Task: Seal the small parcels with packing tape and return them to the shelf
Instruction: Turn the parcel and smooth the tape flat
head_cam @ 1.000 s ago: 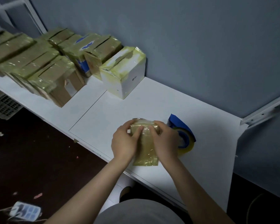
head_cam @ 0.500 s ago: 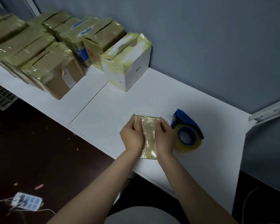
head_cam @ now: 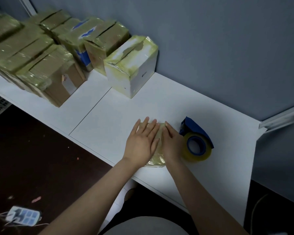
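From my remote seat I see the small parcel (head_cam: 157,160), wrapped in yellowish tape, lying flat on the white shelf (head_cam: 126,112) close to its front edge, just left of the tape dispenser (head_cam: 196,143). Its long axis runs from the front edge away toward the grey wall, roughly in line with my forearms, and its far end points at the wall. My left hand (head_cam: 143,141) lies palm down on the parcel's left half, fingers straight and slightly spread, gripping nothing. My right hand (head_cam: 172,143) presses the right half with fingers straight and close together, its outer edge just beside the dispenser's tape roll. Only a strip between my hands and the near end of the parcel show. Farther left, a taped white box (head_cam: 132,65) and rows of taped brown parcels (head_cam: 41,65) stand against the wall.
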